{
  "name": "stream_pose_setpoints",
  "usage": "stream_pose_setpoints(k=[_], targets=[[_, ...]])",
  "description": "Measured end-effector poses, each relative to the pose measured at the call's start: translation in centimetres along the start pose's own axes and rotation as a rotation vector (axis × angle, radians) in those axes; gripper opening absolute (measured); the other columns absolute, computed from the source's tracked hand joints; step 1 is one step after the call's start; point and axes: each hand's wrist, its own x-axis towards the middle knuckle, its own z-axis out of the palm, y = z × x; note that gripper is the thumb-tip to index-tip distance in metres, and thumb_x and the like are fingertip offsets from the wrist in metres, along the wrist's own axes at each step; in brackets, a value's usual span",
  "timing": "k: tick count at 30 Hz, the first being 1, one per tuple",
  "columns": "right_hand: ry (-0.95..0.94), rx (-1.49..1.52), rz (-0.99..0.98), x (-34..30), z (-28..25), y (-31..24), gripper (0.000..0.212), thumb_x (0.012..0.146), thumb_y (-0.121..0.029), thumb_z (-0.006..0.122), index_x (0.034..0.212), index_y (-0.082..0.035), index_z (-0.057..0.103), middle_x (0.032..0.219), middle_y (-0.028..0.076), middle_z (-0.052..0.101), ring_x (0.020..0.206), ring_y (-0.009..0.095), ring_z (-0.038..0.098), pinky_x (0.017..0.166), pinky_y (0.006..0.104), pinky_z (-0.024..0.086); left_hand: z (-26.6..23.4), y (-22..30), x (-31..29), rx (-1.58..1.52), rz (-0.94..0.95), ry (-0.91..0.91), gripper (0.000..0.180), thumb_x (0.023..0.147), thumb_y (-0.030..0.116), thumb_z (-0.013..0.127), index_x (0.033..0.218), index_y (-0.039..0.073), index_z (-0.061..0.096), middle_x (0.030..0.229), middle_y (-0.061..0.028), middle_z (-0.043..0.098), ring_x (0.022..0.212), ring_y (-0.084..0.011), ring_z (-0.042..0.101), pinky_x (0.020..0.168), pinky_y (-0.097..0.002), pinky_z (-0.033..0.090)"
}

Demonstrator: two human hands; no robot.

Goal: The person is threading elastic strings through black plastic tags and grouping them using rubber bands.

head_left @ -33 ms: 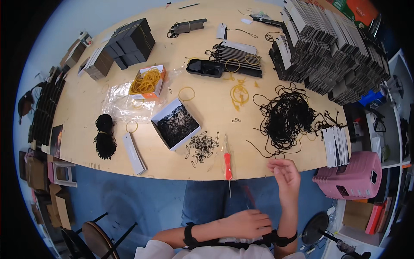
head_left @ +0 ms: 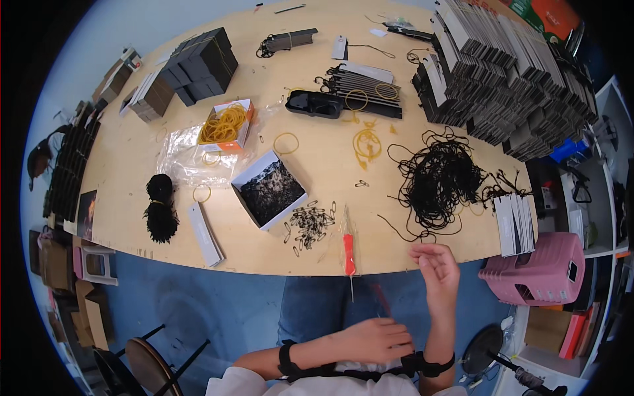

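Note:
My right hand (head_left: 437,267) hovers at the table's front edge, palm turned inward, its fingers loosely bent and holding nothing. Just beyond its fingertips lie the loose ends of a tangled pile of black cords (head_left: 439,175). Across my lap, my left hand (head_left: 378,340) rests near the black strap (head_left: 426,363) on my right forearm, back upward, fingers stretched and empty. A red-handled tool (head_left: 349,254) with a thin metal shaft pokes over the table edge. Left of it is a scatter of small black safety pins (head_left: 310,224), beside a white box (head_left: 297,200) full of more.
Large stacks of grey cards (head_left: 508,72) stand at the back right. Yellow rubber bands fill a small box (head_left: 247,122); a tied black cord bundle (head_left: 160,208) lies left. White tags (head_left: 514,224) sit at the right edge, above a pink stool (head_left: 538,270).
My left hand has shifted very slightly to the left. My right hand and the things on the table look the same.

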Motion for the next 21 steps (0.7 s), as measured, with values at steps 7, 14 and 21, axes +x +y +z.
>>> stream_pose_setpoints(k=[7, 14, 21], targets=[[0.021, -0.041, -0.039, 0.2, -0.1, 1.2, 0.014, 0.094, 0.003, 0.049, 0.106, 0.004, 0.055, 0.103, 0.012, 0.064, 0.097, 0.017, 0.064, 0.088, 0.0271, 0.048, -5.8, -3.1, -1.6, 0.278, -0.258, 0.427, 0.020, 0.067, 0.004, 0.073, 0.085, 0.008, 0.067, 0.071, -0.0013, 0.061, 0.057, -0.0171, 0.058, 0.048, -0.0278, 0.045], [0.035, 0.010, -0.014, 1.1, -0.4, 0.9, 0.012, 0.094, 0.003, 0.050, 0.104, 0.006, 0.055, 0.101, 0.014, 0.065, 0.095, 0.020, 0.065, 0.089, 0.0304, 0.051, -8.9, -5.7, -2.1, 0.374, -0.617, 0.528, 0.014, 0.075, 0.003, 0.069, 0.087, 0.006, 0.065, 0.062, -0.0055, 0.055, 0.052, -0.0202, 0.054, 0.046, -0.0293, 0.043], [0.097, 0.076, 0.087, 0.9, -0.5, 0.8, 0.010, 0.093, 0.002, 0.051, 0.101, 0.006, 0.056, 0.100, 0.016, 0.066, 0.093, 0.022, 0.067, 0.085, 0.0297, 0.053, -7.1, -7.1, -1.5, 0.433, -0.850, 0.685, 0.007, 0.080, 0.006, 0.068, 0.086, 0.007, 0.064, 0.062, -0.0051, 0.058, 0.052, -0.0198, 0.059, 0.045, -0.0298, 0.044]])
